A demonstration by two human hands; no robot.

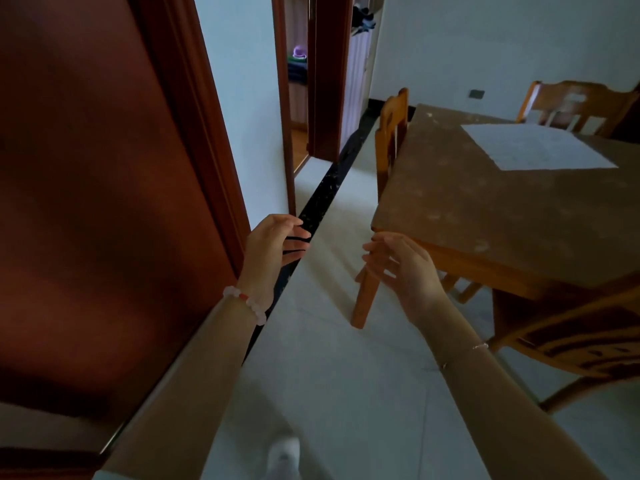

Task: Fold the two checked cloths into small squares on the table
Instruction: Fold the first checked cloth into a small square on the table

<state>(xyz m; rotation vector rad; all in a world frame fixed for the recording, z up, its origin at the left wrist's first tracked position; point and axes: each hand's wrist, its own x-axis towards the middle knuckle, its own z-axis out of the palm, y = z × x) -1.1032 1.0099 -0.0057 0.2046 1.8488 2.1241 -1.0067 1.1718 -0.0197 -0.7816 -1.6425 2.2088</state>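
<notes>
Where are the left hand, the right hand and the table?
left hand [273, 245]: head view, middle of the hand.
right hand [403, 271]: head view, back of the hand.
table [485, 220]: head view, bare top.

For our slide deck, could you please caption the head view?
Left hand and right hand held open beside a wooden table where a pale sheet lies flat.

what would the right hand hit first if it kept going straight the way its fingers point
Probably the near corner of the table, right ahead of the right hand; depth is unclear, so it might pass just left of it.
</notes>
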